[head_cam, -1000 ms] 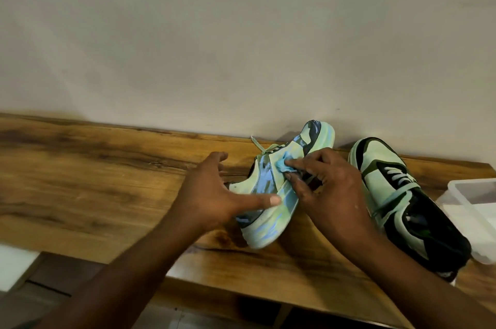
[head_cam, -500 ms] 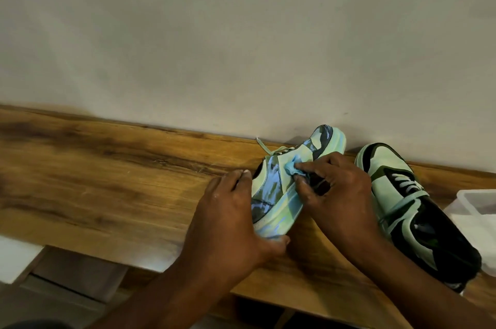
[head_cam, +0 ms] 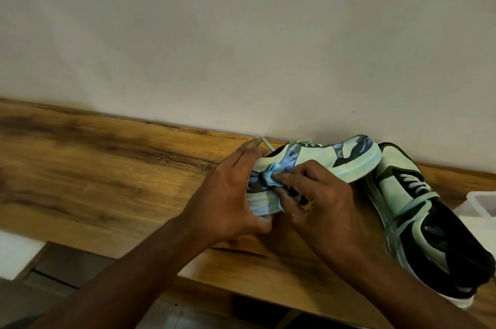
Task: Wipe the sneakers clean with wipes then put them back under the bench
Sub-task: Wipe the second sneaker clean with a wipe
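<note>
Wooden bench is holding the sneaker on its side, toe pointing right, while my left hand is gripping its heel and my right hand is pinching what looks like a wipe against it.

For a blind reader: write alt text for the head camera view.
A person's right hand rubs a blue wipe on the side of a pale green and blue sneaker that the left hand steadies on a wooden bench. A second green and black sneaker lies to the right, beside a clear plastic container.
</note>
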{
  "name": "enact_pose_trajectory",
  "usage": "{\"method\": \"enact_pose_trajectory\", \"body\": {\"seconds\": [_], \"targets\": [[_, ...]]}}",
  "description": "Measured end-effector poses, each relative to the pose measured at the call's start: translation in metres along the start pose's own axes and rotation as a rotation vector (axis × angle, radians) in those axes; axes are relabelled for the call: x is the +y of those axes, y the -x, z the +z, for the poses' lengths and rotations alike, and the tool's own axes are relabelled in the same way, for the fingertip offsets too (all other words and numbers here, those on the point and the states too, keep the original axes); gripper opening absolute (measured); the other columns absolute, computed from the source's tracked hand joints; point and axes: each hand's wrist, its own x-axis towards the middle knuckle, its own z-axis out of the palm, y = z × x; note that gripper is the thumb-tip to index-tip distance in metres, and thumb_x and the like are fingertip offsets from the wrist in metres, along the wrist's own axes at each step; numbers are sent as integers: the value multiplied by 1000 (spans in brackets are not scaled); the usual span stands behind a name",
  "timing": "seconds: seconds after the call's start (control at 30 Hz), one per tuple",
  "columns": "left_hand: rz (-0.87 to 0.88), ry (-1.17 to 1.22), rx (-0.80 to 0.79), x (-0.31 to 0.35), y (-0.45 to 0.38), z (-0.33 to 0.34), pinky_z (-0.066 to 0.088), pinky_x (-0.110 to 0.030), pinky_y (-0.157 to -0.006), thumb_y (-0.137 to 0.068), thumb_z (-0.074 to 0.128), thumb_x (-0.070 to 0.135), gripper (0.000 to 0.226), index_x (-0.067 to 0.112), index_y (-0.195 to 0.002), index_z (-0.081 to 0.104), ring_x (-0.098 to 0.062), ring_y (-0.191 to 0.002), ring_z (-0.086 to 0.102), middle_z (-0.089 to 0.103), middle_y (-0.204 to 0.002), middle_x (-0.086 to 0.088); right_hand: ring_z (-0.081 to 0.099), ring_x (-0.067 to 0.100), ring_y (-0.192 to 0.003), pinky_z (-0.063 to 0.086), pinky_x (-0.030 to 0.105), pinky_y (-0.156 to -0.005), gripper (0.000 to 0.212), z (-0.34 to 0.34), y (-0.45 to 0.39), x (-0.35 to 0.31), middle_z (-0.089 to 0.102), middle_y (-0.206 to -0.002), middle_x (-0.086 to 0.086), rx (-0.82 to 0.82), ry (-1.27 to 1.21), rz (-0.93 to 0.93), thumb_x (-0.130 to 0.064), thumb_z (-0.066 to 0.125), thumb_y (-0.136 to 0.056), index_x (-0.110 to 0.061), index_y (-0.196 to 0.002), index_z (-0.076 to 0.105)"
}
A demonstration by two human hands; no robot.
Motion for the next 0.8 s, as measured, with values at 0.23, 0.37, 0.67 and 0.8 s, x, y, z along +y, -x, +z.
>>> {"method": "enact_pose_trajectory", "body": {"seconds": [0.23, 0.37, 0.67, 0.8], "targets": [[11, -7, 71, -13, 3, 7, 31, -33, -125, -61, 91, 48, 117, 17, -160, 38, -4, -158, 17, 25, -171, 6, 62, 6, -71, 50, 12, -69, 24, -8, -20, 23, 69, -88, -2, 171, 19, 173, -8, 83, -82, -13, -106, 81], [-3, -29, 103, -16, 3, 13, 19, -24, -122, -64, 86, 50, 120, 14, -164, 29, -5, -160, 9, 16, -173, 6, 63, 11, -78, 53, 20, -72, 29, 10, -15, 9, 66, -93, 2, 93, 42, 112, -14, 83, -85, -8, -113, 79], [-9, 6, 108, -18, 0, 10, 31, -32, -126, -60, 93, 50, 119, 17, -160, 38, -1, -157, 16, 26, -171, 7, 64, 9, -75, 56, 21, -73, 35, -2, -23, 21, 72, -92, -1, 114, 14, 136, -8, 87, -79, -12, -113, 78], [-16, 26, 96, -18, -1, 10, 32, -36, -126, -60, 89, 52, 117, 18, -160, 39, -1, -158, 16, 26, -171, 7, 62, 7, -77, 53, 16, -70, 37, 6, -18, 12, 68, -93, -1, 60, 51, 127, -22, 89, -78, -13, -112, 79]]}}
